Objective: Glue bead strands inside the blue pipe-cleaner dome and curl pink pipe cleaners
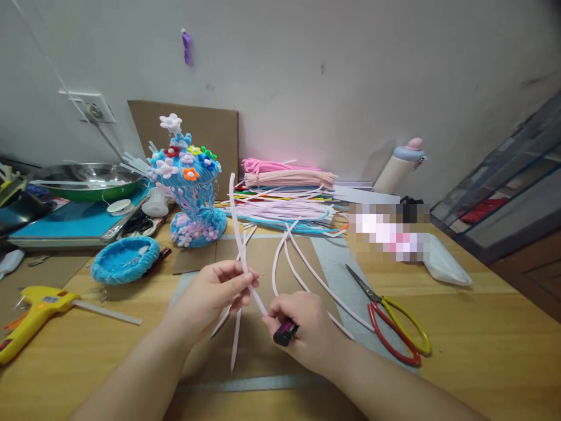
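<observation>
Pinching a pale pink pipe cleaner [239,234] in our left hand [214,292], we hold it nearly upright above the table [482,327]. Our right hand [302,327], closed round a small dark cylinder [284,334], meets its lower end.

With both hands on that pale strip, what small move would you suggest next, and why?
Probably slide the right hand up the pale strip. The left hand pinches it mid-length, the right hand holds its lower end along with a small dark object, and the top stands free.
</observation>
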A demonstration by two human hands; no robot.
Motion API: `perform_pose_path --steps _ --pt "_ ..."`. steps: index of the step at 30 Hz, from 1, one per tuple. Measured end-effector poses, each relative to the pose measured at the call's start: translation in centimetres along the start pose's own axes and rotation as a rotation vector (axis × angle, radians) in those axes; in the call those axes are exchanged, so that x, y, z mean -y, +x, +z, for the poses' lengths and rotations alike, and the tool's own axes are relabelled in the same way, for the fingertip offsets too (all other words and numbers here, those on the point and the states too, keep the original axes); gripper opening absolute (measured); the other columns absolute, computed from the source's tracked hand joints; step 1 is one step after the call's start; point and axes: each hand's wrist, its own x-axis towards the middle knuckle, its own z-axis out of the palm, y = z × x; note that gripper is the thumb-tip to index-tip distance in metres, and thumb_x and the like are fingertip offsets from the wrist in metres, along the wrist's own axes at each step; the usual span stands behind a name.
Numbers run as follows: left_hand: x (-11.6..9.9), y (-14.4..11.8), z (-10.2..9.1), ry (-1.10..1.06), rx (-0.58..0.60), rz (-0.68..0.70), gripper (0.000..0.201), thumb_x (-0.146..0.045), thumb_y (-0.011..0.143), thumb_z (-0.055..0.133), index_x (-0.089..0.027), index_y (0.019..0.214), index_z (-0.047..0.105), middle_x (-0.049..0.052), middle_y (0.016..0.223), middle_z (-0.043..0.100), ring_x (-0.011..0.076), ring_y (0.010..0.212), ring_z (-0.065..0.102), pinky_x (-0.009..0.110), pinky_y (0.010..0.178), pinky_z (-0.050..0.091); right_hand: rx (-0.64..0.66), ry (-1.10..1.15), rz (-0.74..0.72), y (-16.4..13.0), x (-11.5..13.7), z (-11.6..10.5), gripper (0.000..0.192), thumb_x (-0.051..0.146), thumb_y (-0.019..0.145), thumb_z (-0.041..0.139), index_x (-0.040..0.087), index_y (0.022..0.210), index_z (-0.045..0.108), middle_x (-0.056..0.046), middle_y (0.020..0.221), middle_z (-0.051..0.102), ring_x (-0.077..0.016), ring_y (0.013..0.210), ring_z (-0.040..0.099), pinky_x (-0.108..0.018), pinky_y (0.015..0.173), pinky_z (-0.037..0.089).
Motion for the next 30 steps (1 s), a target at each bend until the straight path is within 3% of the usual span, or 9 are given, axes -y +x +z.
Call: perform_pose_path --steps 4,7,10,14,18,23,30 --pt "-0.3 -1.1 -1.8 -0.09 -0.09 0.157 0.024 -0.038 0.059 0.084 -0.018 0.07 0.075 0.002 0.062 0.065 0.0078 0.044 0.052 0.02 0.042 0.043 0.041 0.485 0.251 0.6 -0.5 -0.3 0.028 0.047 0.082 0.06 0.023 0.076 0.049 0.005 0.063 0.044 -0.0115 0.055 0.041 -0.023 0.051 0.033" --pt "-0.6 -1.8 -3.6 -0.135 -0.218 0.335 0.021 -0.037 0.063 0.082 -0.022 0.076 0.077 0.001 0.063 0.067 0.0066 0.043 0.052 0.02 0.042 0.044 0.041 0.71 0.391 1.0 -1.7 -0.1 0.042 0.062 0.09 0.031 0.023 0.084 0.044 0.004 0.067 0.039 -0.0121 0.052 0.036 -0.022 0.043 0.031" --pt "-1.0 -2.1 -4.6 -0.165 -0.363 0.524 0.019 -0.032 0.07 0.079 -0.021 0.085 0.077 0.001 0.072 0.069 0.007 0.052 0.057 0.019 0.051 0.049 0.036 0.668 0.417 1.2 -2.7 0.1 0.045 0.059 0.094 0.024 0.022 0.083 0.046 0.004 0.065 0.036 -0.0121 0.053 0.035 -0.022 0.044 0.028" --pt "-1.5 -2.2 -4.5 -0.15 -0.482 0.692 0.02 -0.021 0.078 0.073 -0.013 0.097 0.074 0.003 0.078 0.07 0.0084 0.064 0.061 0.017 0.062 0.052 0.017 0.55 0.377 1.4 -2.5 0.1 0.031 0.049 0.088 0.051 0.02 0.076 0.052 0.004 0.065 0.041 -0.0122 0.06 0.039 -0.024 0.055 0.031" --pt "-1.5 -2.3 -4.3 -0.155 -0.471 0.716 0.017 -0.016 0.077 0.072 -0.013 0.094 0.073 0.002 0.078 0.069 0.0078 0.062 0.061 0.015 0.059 0.053 0.012 0.318 0.28 1.3 -1.6 0.0 0.02 0.035 0.08 0.066 0.019 0.075 0.056 0.003 0.07 0.05 -0.014 0.067 0.046 -0.025 0.061 0.032" --pt "-1.5 -2.3 -4.1 -0.196 -0.486 0.683 0.016 -0.019 0.072 0.078 -0.014 0.085 0.071 0.001 0.077 0.068 0.0079 0.059 0.06 0.015 0.053 0.052 0.007 0.28 0.102 0.9 -1.8 0.1 0.022 0.039 0.085 0.061 0.02 0.076 0.054 0.003 0.071 0.049 -0.0127 0.066 0.044 -0.024 0.059 0.031" --pt "-1.7 -2.2 -3.9 -0.259 -0.45 0.658 0.024 -0.021 0.064 0.083 -0.014 0.083 0.071 0.001 0.068 0.067 0.0078 0.055 0.057 0.014 0.049 0.051 0.006 0.148 0.189 1.0 -1.1 0.4 0.018 0.027 0.083 0.059 0.02 0.071 0.048 0.004 0.068 0.045 -0.0121 0.064 0.043 -0.024 0.058 0.03"
